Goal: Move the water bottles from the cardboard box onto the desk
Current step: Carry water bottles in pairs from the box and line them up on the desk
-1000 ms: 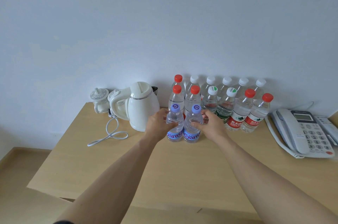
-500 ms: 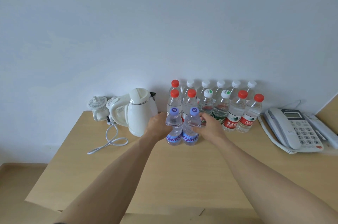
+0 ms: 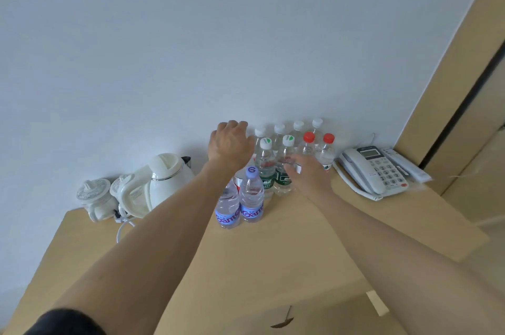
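Observation:
Two purple-capped water bottles [image 3: 250, 198] stand side by side, free of my hands, on the light wooden desk [image 3: 273, 258]. Behind them, rows of white-capped bottles [image 3: 266, 162] and red-capped bottles [image 3: 326, 149] stand against the wall. My left hand [image 3: 231, 146] hovers above the left end of those rows and hides the bottles there; its fingers bend away from me, out of sight. My right hand [image 3: 307, 170] reaches into the second row, fingers loosely spread and touching the green-labelled bottle [image 3: 282, 179]. A cardboard flap [image 3: 314, 318] shows below the desk's front edge.
A white electric kettle [image 3: 166, 179] with its cord and a small white pot [image 3: 95, 195] stand at the desk's back left. A grey desk phone [image 3: 374, 168] lies at the back right. A wooden panel [image 3: 451, 88] rises on the right.
Both hands have let go of the two purple-capped bottles, which now stand alone. The left hand rose over the back rows and the right hand moved right into the second row. The view tilted.

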The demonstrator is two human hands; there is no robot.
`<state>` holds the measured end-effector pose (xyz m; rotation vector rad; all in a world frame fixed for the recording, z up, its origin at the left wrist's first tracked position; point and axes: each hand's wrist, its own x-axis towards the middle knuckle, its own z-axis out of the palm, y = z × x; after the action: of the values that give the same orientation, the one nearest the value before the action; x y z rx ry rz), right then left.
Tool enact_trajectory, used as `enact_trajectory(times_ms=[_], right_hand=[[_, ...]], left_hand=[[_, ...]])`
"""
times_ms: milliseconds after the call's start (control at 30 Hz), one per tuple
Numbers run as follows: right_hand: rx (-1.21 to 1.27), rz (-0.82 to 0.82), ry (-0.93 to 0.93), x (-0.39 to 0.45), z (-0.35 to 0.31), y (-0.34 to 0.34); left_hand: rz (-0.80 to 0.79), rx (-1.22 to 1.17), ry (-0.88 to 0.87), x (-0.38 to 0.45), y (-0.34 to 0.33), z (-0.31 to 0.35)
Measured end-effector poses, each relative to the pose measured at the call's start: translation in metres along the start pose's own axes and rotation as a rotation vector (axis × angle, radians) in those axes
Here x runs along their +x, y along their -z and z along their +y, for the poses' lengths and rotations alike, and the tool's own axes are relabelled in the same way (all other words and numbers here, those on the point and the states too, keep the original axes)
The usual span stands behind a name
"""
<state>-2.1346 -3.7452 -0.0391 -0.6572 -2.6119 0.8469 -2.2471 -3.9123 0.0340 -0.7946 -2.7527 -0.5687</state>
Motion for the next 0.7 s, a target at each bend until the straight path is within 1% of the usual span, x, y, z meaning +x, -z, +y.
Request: enact_trajectory(times_ms=[67, 267, 367, 567, 700], right_hand=[[-0.053, 0.034, -0.049, -0.005, 0.012, 0.019], [-0.159, 0.121, -0.212, -0.028, 0.059, 0.072], [-0.160, 0.147, -0.309, -0.046, 0.098, 0.106], [-0.160, 0.228, -0.472, -0.103, 0.185, 0.181], [-0.163, 0.204, -0.613, -0.151, 0.246, 0.238]], left_hand=[[-0.048, 0.027, -0.094, 0.008, -0.009, 0.029], [-0.216, 0.072, -0.302, 0.007, -0.044, 0.122], [-0.284, 0.116, -0.424, -0.001, -0.066, 0.174], [-0.395, 0.086, -0.566, -0.033, -0.101, 0.288], [-0.456, 0.039, -0.689, -0.070, -0.120, 0.378]])
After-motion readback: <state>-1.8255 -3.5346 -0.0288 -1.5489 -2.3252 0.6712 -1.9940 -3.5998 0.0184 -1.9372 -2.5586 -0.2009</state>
